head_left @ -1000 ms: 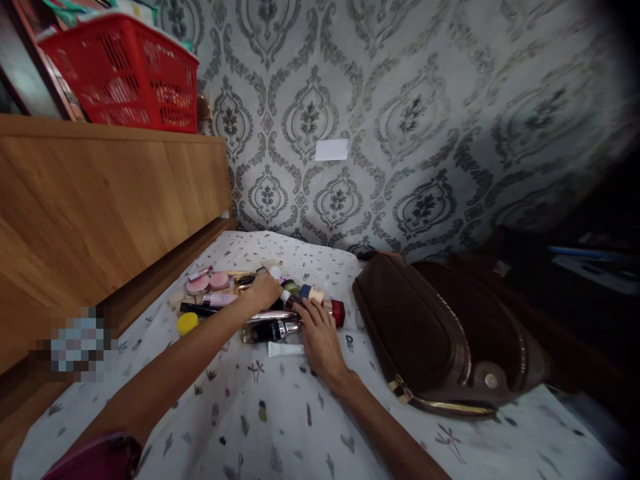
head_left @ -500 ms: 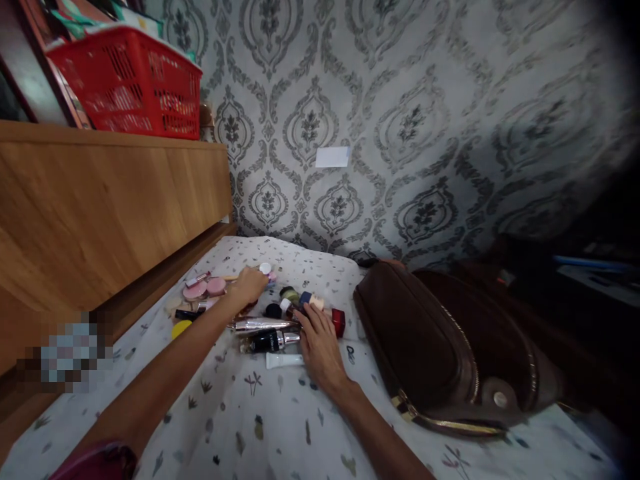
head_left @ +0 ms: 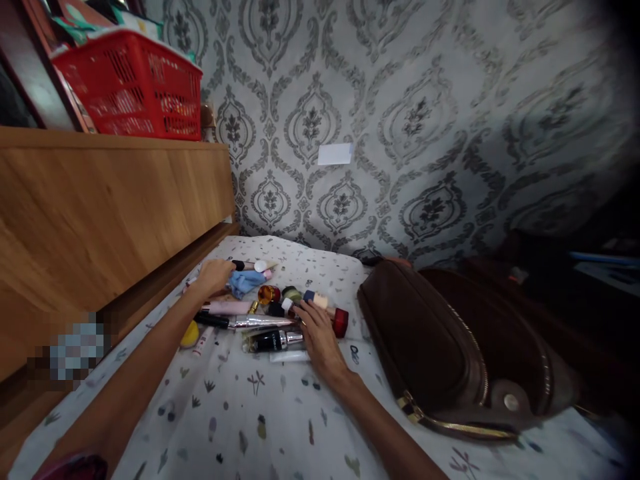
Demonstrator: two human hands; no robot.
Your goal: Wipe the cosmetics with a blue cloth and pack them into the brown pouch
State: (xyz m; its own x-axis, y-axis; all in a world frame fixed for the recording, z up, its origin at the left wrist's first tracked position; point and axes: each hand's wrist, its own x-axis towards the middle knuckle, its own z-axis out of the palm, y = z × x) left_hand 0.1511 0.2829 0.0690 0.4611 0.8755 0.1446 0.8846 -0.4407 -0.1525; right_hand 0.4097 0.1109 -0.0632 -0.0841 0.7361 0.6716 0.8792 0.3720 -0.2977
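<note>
- Left hand [head_left: 216,277]: back to camera, at far left of the pile. Fingers hidden behind it; can't tell how far open or whether it has hold of anything. Blue cloth [head_left: 244,284] just beside it.
- Right hand [head_left: 321,337]: palm down, fingers extended and slightly apart, not wrapped round anything. Fingertips over the right end of the pile, by the white-capped bottle [head_left: 287,305], navy-capped bottle [head_left: 309,297] and red cap [head_left: 341,323].
- Pile: cosmetics lying on a printed sheet [head_left: 280,427], between the cabinet [head_left: 110,213] and the brown bag [head_left: 420,333].
- Middle: silver tube [head_left: 260,321] on its side, black bottle [head_left: 266,341] lying in front of it, white tube [head_left: 290,357] nearest the camera.
- Left part: pink tube [head_left: 227,307], black tube [head_left: 213,321], yellow lid [head_left: 190,335].
- Behind silver tube: amber jar [head_left: 269,294], green item [head_left: 291,294] next to it.
- Red basket [head_left: 150,83] on top of cabinet.
</note>
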